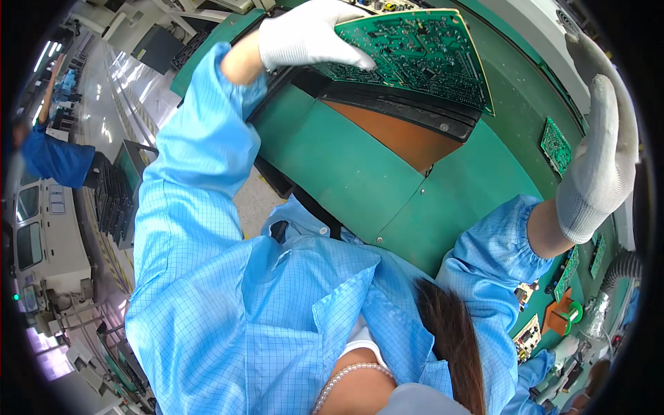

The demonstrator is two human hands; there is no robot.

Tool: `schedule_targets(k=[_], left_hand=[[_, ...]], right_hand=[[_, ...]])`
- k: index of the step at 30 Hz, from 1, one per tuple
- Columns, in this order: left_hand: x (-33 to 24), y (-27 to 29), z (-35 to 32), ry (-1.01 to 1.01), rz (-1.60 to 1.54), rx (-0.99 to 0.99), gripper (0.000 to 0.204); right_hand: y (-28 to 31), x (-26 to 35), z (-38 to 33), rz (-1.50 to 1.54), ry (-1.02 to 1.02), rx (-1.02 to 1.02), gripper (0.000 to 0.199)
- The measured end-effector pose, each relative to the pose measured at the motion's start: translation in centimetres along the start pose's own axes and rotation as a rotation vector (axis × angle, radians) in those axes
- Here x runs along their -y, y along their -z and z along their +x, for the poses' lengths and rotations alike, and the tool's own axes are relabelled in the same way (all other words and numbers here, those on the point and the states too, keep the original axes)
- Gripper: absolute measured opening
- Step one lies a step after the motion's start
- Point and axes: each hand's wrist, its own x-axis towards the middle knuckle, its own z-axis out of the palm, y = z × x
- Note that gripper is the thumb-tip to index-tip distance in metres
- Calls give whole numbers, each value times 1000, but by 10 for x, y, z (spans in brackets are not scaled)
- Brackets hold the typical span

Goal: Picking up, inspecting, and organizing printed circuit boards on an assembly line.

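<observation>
My left hand (308, 36), in a white knit glove, grips the left edge of a large green circuit board (422, 59), with the thumb on the face toward me. The board is tilted up, its densely soldered side showing. Beneath it lies a black frame (408, 104) on the bench; whether the board touches it I cannot tell. My right hand (600, 155), gloved too, is raised at the far right with its fingers stretched out and nothing visible in it. A small green circuit board (555, 146) lies on the bench beside that hand.
A green mat (332, 155) covers the bench, with a brown panel (394, 131) by the frame. More small boards (567, 273), a green spool (573, 312) and a flexible duct (622, 270) are at right. A person in blue (55, 155) is off to the left.
</observation>
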Motion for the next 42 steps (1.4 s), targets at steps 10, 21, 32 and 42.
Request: schedule_targets(k=[10,21,32,42], left_hand=[[8,-74,-76,-316,346,-584,42],[-61,-54,-59,-297,-1344,-620,36],[55,-19,-204,417,-391,-1593,48],[162,-60,-239,708,-1470,-1121,30]], right_hand=[[-12,7,-3,59,-68,58,29],[-72,54,-12,566,-390,618,51],[-29,18,-8,577,-531,186,38],[-23,-14,-6,606,-532,180,46]])
